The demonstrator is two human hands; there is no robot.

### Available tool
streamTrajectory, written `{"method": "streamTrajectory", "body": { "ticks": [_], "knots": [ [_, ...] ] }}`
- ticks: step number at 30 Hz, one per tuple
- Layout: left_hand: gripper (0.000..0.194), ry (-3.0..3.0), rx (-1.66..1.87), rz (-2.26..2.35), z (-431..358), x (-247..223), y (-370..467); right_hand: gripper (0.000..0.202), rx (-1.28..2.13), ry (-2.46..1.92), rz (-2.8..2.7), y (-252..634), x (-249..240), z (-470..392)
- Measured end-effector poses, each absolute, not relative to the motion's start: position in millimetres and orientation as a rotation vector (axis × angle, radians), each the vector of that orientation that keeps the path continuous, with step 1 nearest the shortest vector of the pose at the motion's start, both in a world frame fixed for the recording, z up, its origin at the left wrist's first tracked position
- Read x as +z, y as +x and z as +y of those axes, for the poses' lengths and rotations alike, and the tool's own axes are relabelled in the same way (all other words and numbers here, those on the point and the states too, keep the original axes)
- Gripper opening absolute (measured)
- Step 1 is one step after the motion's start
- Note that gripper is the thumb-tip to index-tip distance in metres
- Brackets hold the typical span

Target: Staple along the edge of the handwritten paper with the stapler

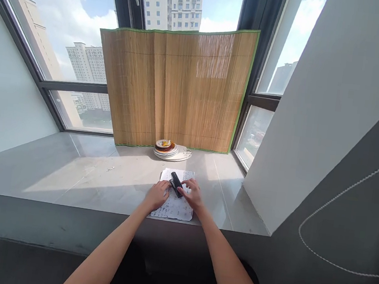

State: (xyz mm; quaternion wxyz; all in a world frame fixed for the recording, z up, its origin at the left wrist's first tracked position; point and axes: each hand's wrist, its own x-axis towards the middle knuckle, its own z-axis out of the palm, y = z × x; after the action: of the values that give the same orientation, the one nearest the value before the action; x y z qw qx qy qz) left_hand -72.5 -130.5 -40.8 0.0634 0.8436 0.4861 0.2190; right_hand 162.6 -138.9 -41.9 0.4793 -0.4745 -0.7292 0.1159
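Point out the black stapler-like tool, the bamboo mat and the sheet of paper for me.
Black stapler-like tool (174,177): head view, its upper end.
Bamboo mat (177,90): head view, mid-surface.
Sheet of paper (175,209): head view, lower part.

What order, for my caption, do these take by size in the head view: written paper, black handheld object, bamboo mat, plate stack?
Largest to smallest:
Bamboo mat
Written paper
Plate stack
Black handheld object
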Motion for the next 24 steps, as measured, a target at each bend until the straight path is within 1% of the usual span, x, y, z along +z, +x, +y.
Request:
{"method": "streamTrajectory", "body": {
  "ticks": [3,4,6,8,9,11,13,14,17,18,21,22,24],
  "knots": [
    [0.034,2.521,0.682,1.440,-129.6,-40.8,-73.0,0.045,0.322,-1.197,-1.872,153.3,-43.5,-152.6],
    [0.034,2.502,0.699,1.435,-129.4,-41.1,-73.3,0.046,0.332,-1.235,-1.884,152.2,-43.2,-154.3],
    [0.036,2.445,0.742,1.446,-128.8,-42.4,-74.3,0.038,0.357,-1.293,-1.894,152.8,-42.3,-154.0],
    [0.044,2.381,0.784,1.453,-128.0,-44.4,-76.0,0.031,0.368,-1.328,-1.863,155.8,-42.4,-151.0],
    [0.050,2.356,0.803,1.451,-127.4,-45.4,-77.0,0.031,0.368,-1.341,-1.833,157.7,-42.9,-149.3],
    [0.061,2.328,0.824,1.443,-126.5,-46.7,-78.8,0.038,0.384,-1.367,-1.752,161.6,-44.0,-146.6],
    [0.067,2.320,0.821,1.426,-126.0,-46.6,-80.1,0.045,0.417,-1.384,-1.658,165.0,-44.1,-145.3],
    [0.069,2.316,0.814,1.416,-125.9,-46.0,-80.7,0.044,0.423,-1.385,-1.607,166.6,-43.6,-145.0],
    [0.075,2.266,0.810,1.394,-124.6,-44.4,-82.7,0.033,0.409,-1.357,-1.425,171.4,-40.7,-143.8],
    [0.077,2.233,0.817,1.388,-123.7,-44.3,-83.8,0.037,0.419,-1.351,-1.353,173.0,-40.0,-142.9],
    [0.083,2.121,0.854,1.352,-118.8,-46.1,-88.3,0.063,0.525,-1.366,-1.179,176.4,-40.2,-138.7],
    [0.085,2.088,0.871,1.337,-116.9,-47.2,-89.9,0.069,0.561,-1.367,-1.164,176.7,-40.9,-137.2],
    [0.086,2.024,0.914,1.299,-113.6,-49.4,-93.0,0.072,0.593,-1.351,-1.190,175.8,-42.3,-134.8]
  ]
}}
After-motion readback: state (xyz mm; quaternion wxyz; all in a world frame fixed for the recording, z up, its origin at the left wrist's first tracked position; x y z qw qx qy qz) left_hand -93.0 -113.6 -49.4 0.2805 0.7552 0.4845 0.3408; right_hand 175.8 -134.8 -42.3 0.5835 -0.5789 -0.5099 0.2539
